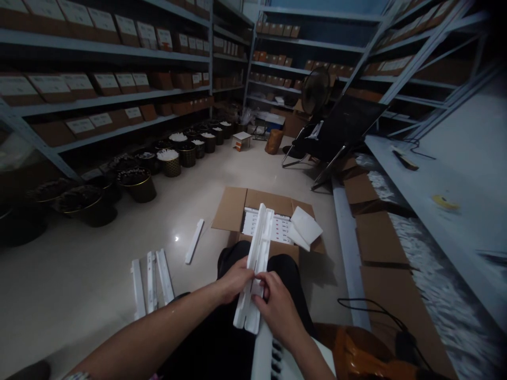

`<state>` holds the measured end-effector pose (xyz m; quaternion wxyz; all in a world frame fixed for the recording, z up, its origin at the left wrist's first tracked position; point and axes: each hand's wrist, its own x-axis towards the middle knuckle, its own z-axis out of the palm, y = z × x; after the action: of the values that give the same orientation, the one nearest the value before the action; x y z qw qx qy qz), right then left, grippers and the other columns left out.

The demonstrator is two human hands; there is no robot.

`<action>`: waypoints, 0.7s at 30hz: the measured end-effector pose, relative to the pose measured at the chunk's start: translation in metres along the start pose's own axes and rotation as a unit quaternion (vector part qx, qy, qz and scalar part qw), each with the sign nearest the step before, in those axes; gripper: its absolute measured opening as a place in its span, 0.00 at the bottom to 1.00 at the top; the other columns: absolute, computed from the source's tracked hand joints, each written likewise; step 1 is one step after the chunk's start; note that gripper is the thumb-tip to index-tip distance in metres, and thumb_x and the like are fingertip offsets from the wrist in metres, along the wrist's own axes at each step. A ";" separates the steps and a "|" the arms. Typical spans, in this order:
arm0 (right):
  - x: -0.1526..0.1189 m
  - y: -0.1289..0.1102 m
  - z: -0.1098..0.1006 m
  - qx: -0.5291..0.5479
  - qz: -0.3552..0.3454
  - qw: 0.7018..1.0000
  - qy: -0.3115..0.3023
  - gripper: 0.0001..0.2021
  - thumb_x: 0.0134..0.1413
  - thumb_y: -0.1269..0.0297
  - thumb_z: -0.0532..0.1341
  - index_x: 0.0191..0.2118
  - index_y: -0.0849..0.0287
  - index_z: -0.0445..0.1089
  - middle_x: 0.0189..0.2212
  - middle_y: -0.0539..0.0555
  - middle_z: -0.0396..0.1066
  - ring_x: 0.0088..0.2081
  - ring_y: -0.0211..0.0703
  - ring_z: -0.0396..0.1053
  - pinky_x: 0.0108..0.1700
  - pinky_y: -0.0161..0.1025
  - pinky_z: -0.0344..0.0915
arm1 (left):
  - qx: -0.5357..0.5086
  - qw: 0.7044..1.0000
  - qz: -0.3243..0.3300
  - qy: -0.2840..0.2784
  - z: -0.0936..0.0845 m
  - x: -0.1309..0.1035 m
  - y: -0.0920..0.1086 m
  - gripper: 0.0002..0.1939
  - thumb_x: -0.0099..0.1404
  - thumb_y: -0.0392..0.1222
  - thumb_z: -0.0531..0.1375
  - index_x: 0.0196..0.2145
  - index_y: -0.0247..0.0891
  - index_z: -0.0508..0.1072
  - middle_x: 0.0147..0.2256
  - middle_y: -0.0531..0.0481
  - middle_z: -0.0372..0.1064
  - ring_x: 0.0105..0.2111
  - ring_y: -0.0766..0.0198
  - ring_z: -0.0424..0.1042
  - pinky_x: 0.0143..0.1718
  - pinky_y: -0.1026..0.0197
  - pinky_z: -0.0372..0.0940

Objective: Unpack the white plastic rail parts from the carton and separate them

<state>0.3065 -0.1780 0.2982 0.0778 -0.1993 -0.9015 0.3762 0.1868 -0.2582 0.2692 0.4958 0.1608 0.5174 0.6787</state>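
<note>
Above my lap is a long, narrow white case [259, 243], opened lengthwise into two hollow halves that lie side by side. My left hand [236, 279] grips its left half near the lower middle, fingers closed around the edge. At the right half, my right hand [275, 298] has its thumb and fingertips bent in against the tray; whether something small is between them cannot be seen. Just beyond my knees stands an open cardboard box [229, 208] with rows of white pieces [282, 228] inside. White foam sheets [306, 227] rest on its right side.
Several white strips [151, 282] lie on the floor to the left, with a single strip [195, 241] nearer the box. Dark round bins [138, 184] line the left shelves [119, 100]. A black folding chair [340, 126] stands ahead. On the right is a white table [447, 195].
</note>
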 end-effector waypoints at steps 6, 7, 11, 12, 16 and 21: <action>0.000 0.004 0.001 -0.008 0.016 1.000 0.003 0.07 0.50 0.70 0.55 0.36 0.55 0.65 0.36 0.50 0.61 0.32 0.39 0.64 0.37 0.38 0.61 | 0.031 0.999 0.022 0.016 -0.002 0.001 -0.001 0.19 0.46 0.30 0.51 0.37 0.34 0.70 0.31 0.50 0.69 0.31 0.63 0.68 0.33 0.63 0.63; -0.001 0.004 0.001 -0.016 0.015 1.000 0.012 0.11 0.50 0.70 0.56 0.41 0.54 0.65 0.37 0.51 0.61 0.35 0.40 0.64 0.39 0.38 0.61 | 0.033 0.999 0.026 0.019 -0.003 0.001 -0.001 0.19 0.46 0.30 0.51 0.37 0.34 0.70 0.31 0.50 0.69 0.32 0.64 0.67 0.33 0.64 0.62; -0.003 0.001 0.004 -0.090 0.017 0.995 0.041 0.21 0.49 0.68 0.57 0.52 0.51 0.61 0.41 0.53 0.61 0.41 0.45 0.65 0.43 0.40 0.61 | 0.037 0.999 0.018 0.027 -0.003 0.001 -0.003 0.19 0.48 0.31 0.52 0.39 0.35 0.70 0.32 0.50 0.68 0.32 0.64 0.66 0.32 0.64 0.61; -0.003 0.000 0.005 -0.109 0.015 0.993 0.038 0.19 0.49 0.68 0.57 0.49 0.50 0.64 0.40 0.53 0.61 0.41 0.45 0.65 0.42 0.40 0.61 | 0.038 0.999 0.016 0.030 -0.004 0.001 -0.004 0.19 0.48 0.31 0.53 0.39 0.34 0.70 0.32 0.50 0.68 0.32 0.63 0.66 0.32 0.64 0.61; -0.002 -0.005 0.007 -0.095 0.014 0.995 0.034 0.13 0.47 0.69 0.57 0.41 0.51 0.68 0.37 0.51 0.61 0.37 0.43 0.66 0.38 0.38 0.61 | 0.027 0.999 0.010 0.025 -0.004 0.002 -0.007 0.17 0.49 0.32 0.54 0.39 0.34 0.70 0.32 0.49 0.68 0.32 0.64 0.66 0.32 0.64 0.60; 0.000 -0.004 0.005 0.160 0.060 0.980 0.101 0.11 0.45 0.65 0.60 0.39 0.56 0.68 0.39 0.53 0.63 0.32 0.40 0.63 0.34 0.37 0.62 | 0.038 0.999 -0.007 0.037 -0.002 0.002 -0.003 0.17 0.47 0.32 0.52 0.37 0.34 0.70 0.28 0.50 0.67 0.28 0.65 0.66 0.28 0.65 0.60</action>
<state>0.3041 -0.1840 0.2976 0.1767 -0.2751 -0.8033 0.4977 0.1857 -0.2583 0.2654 0.4743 0.1510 0.5619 0.6606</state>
